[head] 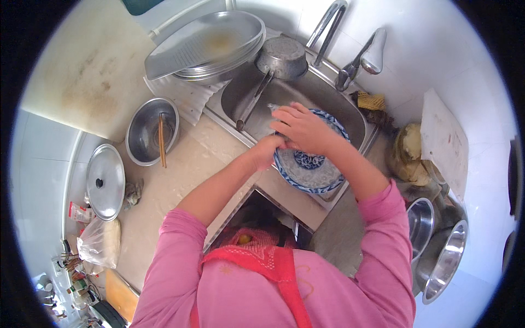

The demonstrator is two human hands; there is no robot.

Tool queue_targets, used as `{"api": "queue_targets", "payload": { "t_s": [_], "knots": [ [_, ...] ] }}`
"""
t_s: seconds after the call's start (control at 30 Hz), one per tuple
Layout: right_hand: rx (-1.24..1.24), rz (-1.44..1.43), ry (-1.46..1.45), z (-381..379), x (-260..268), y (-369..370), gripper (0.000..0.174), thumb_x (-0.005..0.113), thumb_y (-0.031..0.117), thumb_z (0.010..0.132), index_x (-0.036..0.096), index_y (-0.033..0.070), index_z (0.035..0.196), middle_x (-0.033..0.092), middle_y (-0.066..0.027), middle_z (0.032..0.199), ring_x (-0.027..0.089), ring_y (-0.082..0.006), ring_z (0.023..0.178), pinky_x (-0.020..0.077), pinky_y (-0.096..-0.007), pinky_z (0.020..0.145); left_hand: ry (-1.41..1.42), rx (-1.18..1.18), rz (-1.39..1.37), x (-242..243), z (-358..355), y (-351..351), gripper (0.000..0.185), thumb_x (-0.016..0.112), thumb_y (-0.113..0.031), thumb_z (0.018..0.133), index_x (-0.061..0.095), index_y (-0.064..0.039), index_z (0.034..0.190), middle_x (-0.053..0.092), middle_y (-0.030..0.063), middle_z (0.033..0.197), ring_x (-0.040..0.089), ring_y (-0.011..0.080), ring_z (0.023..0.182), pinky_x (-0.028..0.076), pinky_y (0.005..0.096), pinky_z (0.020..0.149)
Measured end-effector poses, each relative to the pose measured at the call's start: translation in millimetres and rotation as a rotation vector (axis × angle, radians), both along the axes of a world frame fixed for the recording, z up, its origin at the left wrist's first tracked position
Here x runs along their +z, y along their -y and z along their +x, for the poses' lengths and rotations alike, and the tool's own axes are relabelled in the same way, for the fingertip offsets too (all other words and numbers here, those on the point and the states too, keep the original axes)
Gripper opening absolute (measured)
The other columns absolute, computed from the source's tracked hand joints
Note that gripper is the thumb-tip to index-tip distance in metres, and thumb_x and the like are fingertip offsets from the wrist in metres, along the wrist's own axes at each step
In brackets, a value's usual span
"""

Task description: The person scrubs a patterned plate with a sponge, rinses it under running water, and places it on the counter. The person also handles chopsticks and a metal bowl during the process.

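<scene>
A blue-and-white patterned ceramic plate [310, 180] lies at the front right corner of the steel sink [287, 92], over its rim. Above the plate's upper left part my two hands are close together. My left hand [267, 151] has its fingers curled at the plate's left edge; what lies inside them is hidden. My right hand [302, 128] reaches across the plate, fingers spread to the left, with a bit of clear plastic-like material near the fingertips. Whether either hand grips something cannot be told.
An upturned metal pot [283, 53] rests on the sink's back left, its handle reaching into the basin. Stacked metal trays [205, 45], a steel bowl [141, 131] with chopsticks [162, 139] and a pot lid [106, 184] are at left. A faucet [328, 24] rises behind; metal basins [445, 262] stand at right.
</scene>
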State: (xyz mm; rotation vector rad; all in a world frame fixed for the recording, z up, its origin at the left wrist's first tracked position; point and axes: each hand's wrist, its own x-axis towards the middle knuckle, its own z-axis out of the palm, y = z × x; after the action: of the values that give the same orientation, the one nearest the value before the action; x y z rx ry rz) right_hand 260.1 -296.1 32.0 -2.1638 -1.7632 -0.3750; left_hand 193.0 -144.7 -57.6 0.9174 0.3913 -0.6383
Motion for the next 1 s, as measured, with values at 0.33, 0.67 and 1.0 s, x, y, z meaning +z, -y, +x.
{"api": "queue_targets", "payload": {
  "t_s": [0.33,0.67,1.0],
  "knots": [
    [-0.112,-0.746,-0.552,48.9,10.4,-29.4,0.051,0.074,0.046,0.065,0.066,0.003,0.090,0.066,-0.0198,0.087,0.063,-0.0354,0.083,0.0491,-0.0424,0.072,-0.036,-0.049,-0.113,15.6,-2.2,-10.9,0.034,0.051,-0.011,0.070,0.056,0.002,0.102,0.063,0.0124,0.095,0.063,0.0258,0.090,0.049,0.0393,0.088],
    [-0.463,-0.562,-1.146,81.1,-24.2,43.4,0.038,0.073,0.026,0.072,0.066,0.000,0.099,0.069,-0.0112,0.091,0.066,-0.0225,0.081,0.0518,-0.0360,0.073,0.005,0.063,-0.015,5.2,3.0,-14.2,0.033,0.051,-0.011,0.070,0.055,0.004,0.099,0.062,0.0127,0.092,0.063,0.0261,0.084,0.052,0.0399,0.083],
    [-0.894,1.485,-2.238,-29.6,-140.5,9.0,0.035,0.058,-0.003,0.079,0.052,0.000,0.113,0.062,-0.0150,0.104,0.063,-0.0295,0.092,0.0542,-0.0441,0.075,0.771,0.432,0.785,19.0,24.9,19.1,0.054,0.044,-0.007,0.074,0.039,0.001,0.127,0.051,0.0215,0.109,0.054,0.0341,0.098,0.046,0.0426,0.085]
  ]
}}
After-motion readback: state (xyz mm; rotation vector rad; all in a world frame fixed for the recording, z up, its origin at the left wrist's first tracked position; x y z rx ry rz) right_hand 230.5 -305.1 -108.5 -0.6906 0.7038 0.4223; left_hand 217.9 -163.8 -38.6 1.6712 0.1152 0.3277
